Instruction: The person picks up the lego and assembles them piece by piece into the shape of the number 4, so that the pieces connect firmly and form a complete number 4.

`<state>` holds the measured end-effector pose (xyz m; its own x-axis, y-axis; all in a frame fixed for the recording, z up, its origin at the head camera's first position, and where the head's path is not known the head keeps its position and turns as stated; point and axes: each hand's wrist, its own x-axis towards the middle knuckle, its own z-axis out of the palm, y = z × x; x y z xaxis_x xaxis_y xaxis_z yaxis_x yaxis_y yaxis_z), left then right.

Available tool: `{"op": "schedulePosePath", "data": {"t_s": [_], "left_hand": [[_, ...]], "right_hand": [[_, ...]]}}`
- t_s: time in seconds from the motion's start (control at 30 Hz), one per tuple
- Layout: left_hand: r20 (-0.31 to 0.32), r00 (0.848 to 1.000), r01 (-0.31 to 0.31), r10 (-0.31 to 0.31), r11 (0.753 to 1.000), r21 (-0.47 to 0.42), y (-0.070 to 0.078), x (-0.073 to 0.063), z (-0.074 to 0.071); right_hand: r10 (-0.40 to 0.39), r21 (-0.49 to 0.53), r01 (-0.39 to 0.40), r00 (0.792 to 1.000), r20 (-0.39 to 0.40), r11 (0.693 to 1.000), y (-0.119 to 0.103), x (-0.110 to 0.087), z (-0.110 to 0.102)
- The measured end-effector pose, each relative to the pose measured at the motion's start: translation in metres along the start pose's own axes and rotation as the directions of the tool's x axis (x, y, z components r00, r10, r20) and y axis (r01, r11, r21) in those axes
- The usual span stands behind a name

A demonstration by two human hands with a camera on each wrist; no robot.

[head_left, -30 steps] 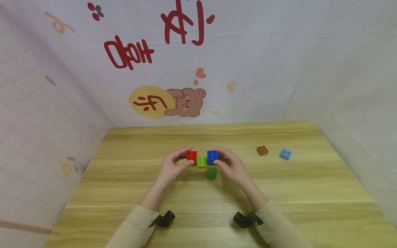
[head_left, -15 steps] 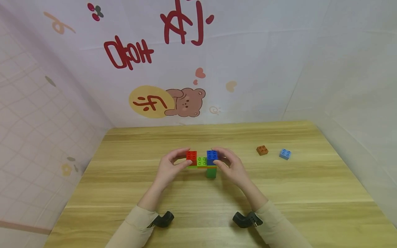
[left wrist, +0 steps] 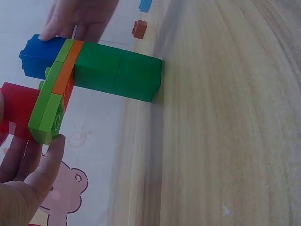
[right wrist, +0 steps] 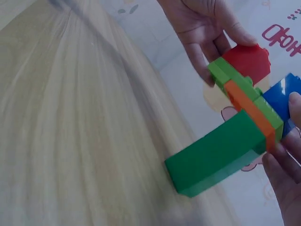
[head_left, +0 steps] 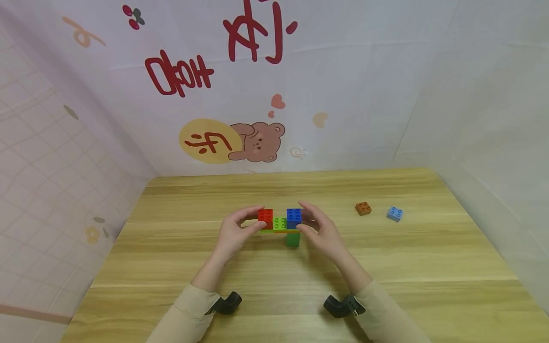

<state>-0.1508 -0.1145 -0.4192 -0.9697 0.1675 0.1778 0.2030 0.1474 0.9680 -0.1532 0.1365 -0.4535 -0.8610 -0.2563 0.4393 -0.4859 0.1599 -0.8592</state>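
Observation:
A small toy-brick build stands on the table in the head view. Its base is a green brick pillar (head_left: 293,239), topped by an orange flat brick (right wrist: 250,113) and a lime-green layer (head_left: 280,223) that overhangs to the left. On the lime layer sit a red brick (head_left: 265,218) at the left end and a blue brick (head_left: 294,218) at the right. My left hand (head_left: 233,233) grips the red brick, with fingers beneath the overhang. My right hand (head_left: 321,232) has its thumb against the blue brick and its index finger raised off the brick's back corner.
An orange-brown brick (head_left: 363,208) and a light blue brick (head_left: 395,213) lie apart to the right on the wooden table (head_left: 193,200). A white printed cloth (head_left: 364,95) hangs behind. Black wrist mounts (head_left: 228,303) stick out near both sleeves.
My right index finger has lifted and spread away from the blue brick's far side. The left hand and the build stay nearly where they were.

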Motion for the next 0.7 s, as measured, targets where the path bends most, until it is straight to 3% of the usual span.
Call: {"op": "schedulePosePath", "data": {"t_s": [0.2,0.43,0.7], "left_hand": [[0.003,1.0,-0.005,0.005,1.0,-0.007,-0.001,0.0,0.0],[0.006,1.0,0.009,-0.009,1.0,-0.01,-0.002,0.001,-0.001],[0.009,1.0,0.02,-0.02,1.0,-0.006,-0.001,0.0,-0.002]], "right_hand": [[0.064,-0.009,-0.064,0.998,0.021,0.998,0.007,-0.01,-0.01],[0.061,-0.086,-0.061,0.998,-0.003,0.994,0.017,-0.024,-0.029],[0.208,-0.117,-0.209,0.978,-0.015,0.971,-0.011,-0.034,-0.052]]}}
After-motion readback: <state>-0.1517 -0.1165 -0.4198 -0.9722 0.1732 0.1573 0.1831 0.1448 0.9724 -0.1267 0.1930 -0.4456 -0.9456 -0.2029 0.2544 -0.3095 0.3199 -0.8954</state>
